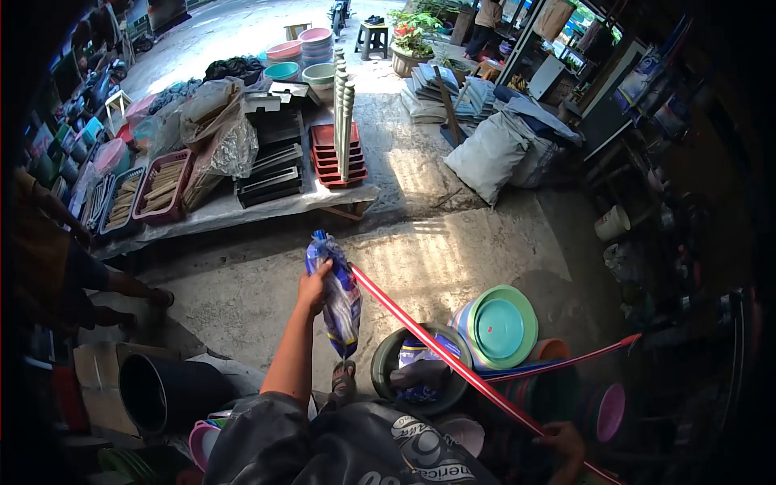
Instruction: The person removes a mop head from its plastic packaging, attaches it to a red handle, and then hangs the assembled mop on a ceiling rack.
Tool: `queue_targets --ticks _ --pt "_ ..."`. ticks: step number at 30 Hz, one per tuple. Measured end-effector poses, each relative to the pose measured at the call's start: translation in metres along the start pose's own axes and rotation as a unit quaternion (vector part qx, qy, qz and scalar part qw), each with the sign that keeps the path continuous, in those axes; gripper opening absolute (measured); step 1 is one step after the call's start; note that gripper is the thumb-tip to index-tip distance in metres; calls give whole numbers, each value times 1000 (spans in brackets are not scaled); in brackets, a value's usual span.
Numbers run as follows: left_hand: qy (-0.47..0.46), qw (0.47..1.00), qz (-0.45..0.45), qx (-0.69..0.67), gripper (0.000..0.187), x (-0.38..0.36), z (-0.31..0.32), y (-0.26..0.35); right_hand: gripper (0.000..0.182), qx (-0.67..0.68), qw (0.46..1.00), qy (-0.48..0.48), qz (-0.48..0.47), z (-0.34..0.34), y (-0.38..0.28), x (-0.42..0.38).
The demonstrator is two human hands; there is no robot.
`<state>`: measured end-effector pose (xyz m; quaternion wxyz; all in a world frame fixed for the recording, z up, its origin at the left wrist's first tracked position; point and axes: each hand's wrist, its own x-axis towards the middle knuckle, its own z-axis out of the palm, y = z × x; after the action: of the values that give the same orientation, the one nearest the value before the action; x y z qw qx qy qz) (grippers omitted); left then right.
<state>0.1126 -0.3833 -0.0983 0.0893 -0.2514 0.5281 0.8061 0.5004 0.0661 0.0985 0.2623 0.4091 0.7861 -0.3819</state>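
My left hand point(314, 284) is closed around the upper part of a blue-and-clear plastic packet point(343, 311), which hangs upright in front of me; its contents are hard to make out. Low on the right, my right hand point(563, 444) grips a long red-and-white striped pole point(440, 349). The pole slants up to the left, and its far end lies against or just beside the packet; contact cannot be told. Beneath the pole stands a dark green tub point(380, 373) with more blue-and-white packets point(420, 349) and dark cloth inside.
Stacked round basins point(505, 325) and a second, blue-and-red pole point(578, 357) are to the right. A black bucket point(162, 394) lies at left. Ahead, a low table point(275, 212) bears red trays point(335, 162) and baskets. A white sack point(493, 158) leans farther right; another person point(56, 242) stands left.
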Motion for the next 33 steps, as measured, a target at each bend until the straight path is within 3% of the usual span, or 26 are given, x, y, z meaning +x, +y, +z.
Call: queue_targets --ticks 3,4,6,9,12,15,17,18,21,23,25,27,30,31,32,33 --pt "-31 994 56 89 46 50 6 20 44 33 998 2 -60 5 3 1" --pt "-37 993 61 89 46 60 8 22 45 11 998 25 -52 7 1 -5" --pt "-52 966 109 229 40 68 16 31 45 -5 998 51 -43 10 5 -9" --pt "-103 944 154 273 34 85 25 23 45 2 1000 16 -22 14 7 -16" --pt "-178 956 92 213 33 61 43 23 41 14 1000 -10 18 19 -4 -27" --pt "-268 953 -8 139 35 19 77 15 42 -49 995 -50 -75 43 26 26" --pt "-286 926 -38 245 42 -26 104 9 40 -90 980 -60 -168 80 3 61" --pt "-321 911 -9 260 44 -30 109 -14 39 -126 966 -37 -223 98 -17 70" --pt "-381 876 83 283 47 -69 125 -32 37 -57 969 14 -241 136 -64 72" --pt "-389 876 89 269 46 -72 119 -33 41 -4 913 80 -401 147 -70 74" --pt "-388 879 101 259 46 -70 107 -23 43 -33 923 54 -379 142 -65 63" --pt "-396 853 141 310 51 -70 93 0 45 -61 931 24 -360 133 -56 56" --pt "-434 795 181 383 52 -59 70 23 44 105 891 129 -422 108 -45 54" --pt "-457 766 196 408 52 -65 70 39 44 106 892 128 -420 102 -51 51" --pt "-459 696 278 477 49 -64 69 47 43 120 897 133 -403 93 -64 43" --pt "-457 660 331 496 47 -73 74 60 42 133 902 139 -387 86 -72 40"
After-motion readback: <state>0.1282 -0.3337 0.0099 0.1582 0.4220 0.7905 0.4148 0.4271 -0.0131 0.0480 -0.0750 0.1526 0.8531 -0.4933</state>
